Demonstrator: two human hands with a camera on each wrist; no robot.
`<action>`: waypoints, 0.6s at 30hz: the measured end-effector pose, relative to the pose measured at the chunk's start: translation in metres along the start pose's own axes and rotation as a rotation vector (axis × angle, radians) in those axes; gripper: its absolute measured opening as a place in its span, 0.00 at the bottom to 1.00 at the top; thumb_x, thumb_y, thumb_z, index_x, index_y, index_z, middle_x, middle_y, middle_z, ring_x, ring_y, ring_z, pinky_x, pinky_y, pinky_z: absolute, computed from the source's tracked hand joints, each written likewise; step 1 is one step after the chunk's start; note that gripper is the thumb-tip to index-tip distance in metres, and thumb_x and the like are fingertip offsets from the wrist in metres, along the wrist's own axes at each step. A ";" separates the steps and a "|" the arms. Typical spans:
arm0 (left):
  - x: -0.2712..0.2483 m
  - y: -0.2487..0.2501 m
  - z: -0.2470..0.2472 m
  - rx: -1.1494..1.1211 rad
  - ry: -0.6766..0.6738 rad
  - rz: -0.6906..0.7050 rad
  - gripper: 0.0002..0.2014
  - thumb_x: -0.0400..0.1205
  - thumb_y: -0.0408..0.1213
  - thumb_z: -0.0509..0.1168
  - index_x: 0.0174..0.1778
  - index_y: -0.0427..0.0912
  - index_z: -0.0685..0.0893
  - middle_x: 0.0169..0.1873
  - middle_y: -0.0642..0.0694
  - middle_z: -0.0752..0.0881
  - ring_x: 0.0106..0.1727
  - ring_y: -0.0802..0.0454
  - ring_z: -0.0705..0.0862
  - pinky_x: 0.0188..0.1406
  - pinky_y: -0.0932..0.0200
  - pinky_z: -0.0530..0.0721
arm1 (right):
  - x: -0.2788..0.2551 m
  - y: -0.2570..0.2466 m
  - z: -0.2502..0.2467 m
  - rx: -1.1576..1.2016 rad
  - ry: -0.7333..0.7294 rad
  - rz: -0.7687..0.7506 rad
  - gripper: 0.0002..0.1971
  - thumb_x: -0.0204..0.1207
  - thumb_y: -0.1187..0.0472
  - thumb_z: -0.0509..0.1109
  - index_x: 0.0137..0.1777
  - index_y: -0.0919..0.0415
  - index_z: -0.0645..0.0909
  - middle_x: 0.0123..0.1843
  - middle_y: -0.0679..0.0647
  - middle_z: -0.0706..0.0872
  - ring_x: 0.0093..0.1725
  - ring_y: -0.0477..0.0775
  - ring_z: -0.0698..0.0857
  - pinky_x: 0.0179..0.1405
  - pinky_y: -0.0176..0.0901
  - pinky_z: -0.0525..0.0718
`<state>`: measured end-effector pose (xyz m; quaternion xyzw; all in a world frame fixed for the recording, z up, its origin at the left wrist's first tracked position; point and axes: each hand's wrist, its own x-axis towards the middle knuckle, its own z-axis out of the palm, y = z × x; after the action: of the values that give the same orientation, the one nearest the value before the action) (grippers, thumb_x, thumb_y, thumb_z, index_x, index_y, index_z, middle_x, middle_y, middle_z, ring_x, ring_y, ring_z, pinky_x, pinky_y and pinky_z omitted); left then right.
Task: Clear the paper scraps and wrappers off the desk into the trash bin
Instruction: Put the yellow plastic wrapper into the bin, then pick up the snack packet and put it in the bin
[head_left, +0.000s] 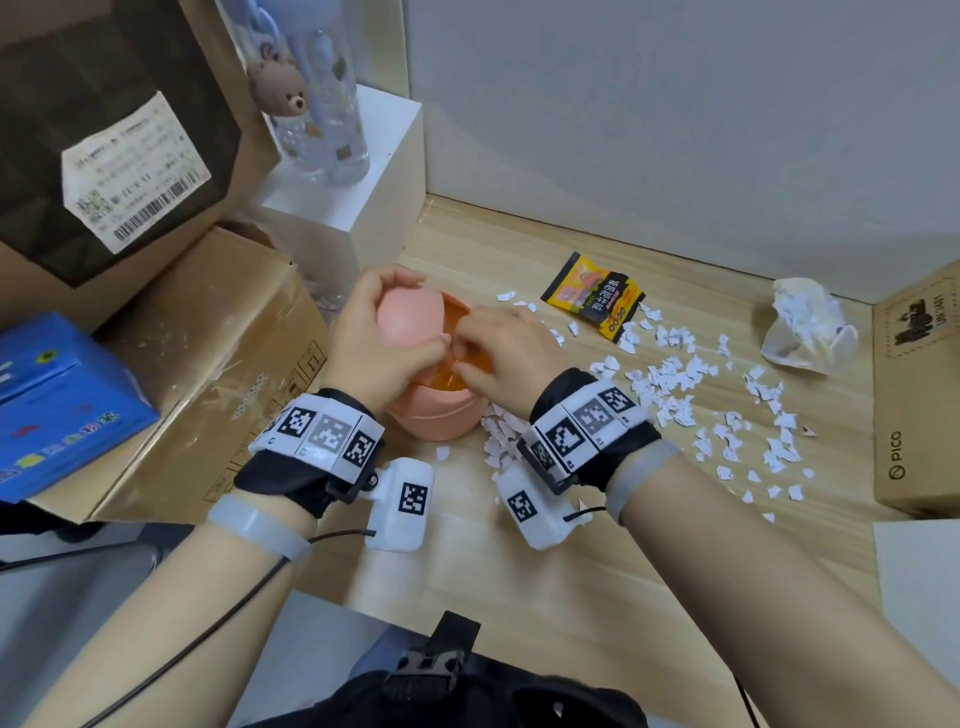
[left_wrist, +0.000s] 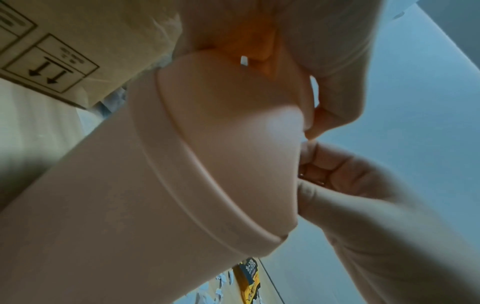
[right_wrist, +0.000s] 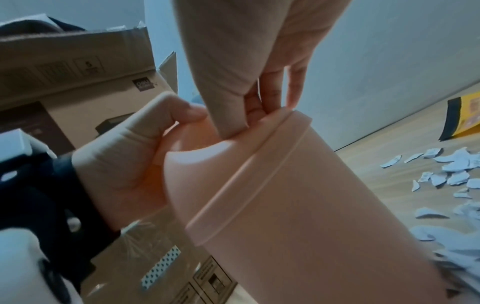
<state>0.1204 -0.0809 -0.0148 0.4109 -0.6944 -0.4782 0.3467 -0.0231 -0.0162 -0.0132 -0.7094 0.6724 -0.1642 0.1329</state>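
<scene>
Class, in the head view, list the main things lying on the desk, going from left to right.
Blue box → pink trash bin → yellow snack wrapper → crumpled tissue → PICO carton.

Bare forearms, black wrist straps (head_left: 291, 480), white tag-printed bands (head_left: 582, 423), grey bands, white camera pods, thin black cables

To your left you have a large cardboard box (head_left: 208, 374) lying on the table (head_left: 519, 561), with a blue box (head_left: 62, 400) resting on its near end and a brown paper bag (head_left: 104, 145) bearing a white printed label (head_left: 137, 174) standing behind it. Just past the bag you'll see a white block (head_left: 374, 197) against the wall, carrying a clear water bottle (head_left: 327, 119) with a small bear charm (head_left: 280, 85) on it. At your far right sits another cardboard box (head_left: 919, 395) printed "PICO", and a white sheet (head_left: 919, 577) lies near it at the table's near edge.
</scene>
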 end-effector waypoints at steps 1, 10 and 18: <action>0.002 0.001 -0.001 -0.003 0.012 0.001 0.25 0.59 0.37 0.74 0.49 0.59 0.74 0.52 0.59 0.81 0.55 0.62 0.80 0.59 0.73 0.74 | 0.000 0.000 -0.002 -0.011 0.017 -0.018 0.09 0.72 0.55 0.64 0.40 0.58 0.81 0.42 0.53 0.86 0.50 0.58 0.84 0.67 0.48 0.61; 0.039 0.020 -0.001 0.077 0.045 0.016 0.25 0.59 0.41 0.73 0.49 0.61 0.72 0.54 0.57 0.83 0.60 0.54 0.81 0.60 0.61 0.77 | 0.004 0.010 -0.012 0.091 0.024 -0.014 0.28 0.76 0.39 0.45 0.47 0.52 0.85 0.54 0.48 0.83 0.68 0.48 0.75 0.70 0.48 0.43; 0.088 0.010 0.012 0.116 0.085 -0.044 0.27 0.66 0.30 0.77 0.55 0.52 0.72 0.57 0.52 0.80 0.59 0.54 0.77 0.54 0.66 0.76 | 0.010 0.102 -0.009 0.175 0.227 0.689 0.19 0.76 0.48 0.62 0.66 0.50 0.73 0.71 0.54 0.70 0.73 0.56 0.67 0.72 0.56 0.59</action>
<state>0.0704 -0.1538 -0.0011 0.4652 -0.6966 -0.4268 0.3409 -0.1199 -0.0320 -0.0460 -0.4046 0.8656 -0.2443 0.1652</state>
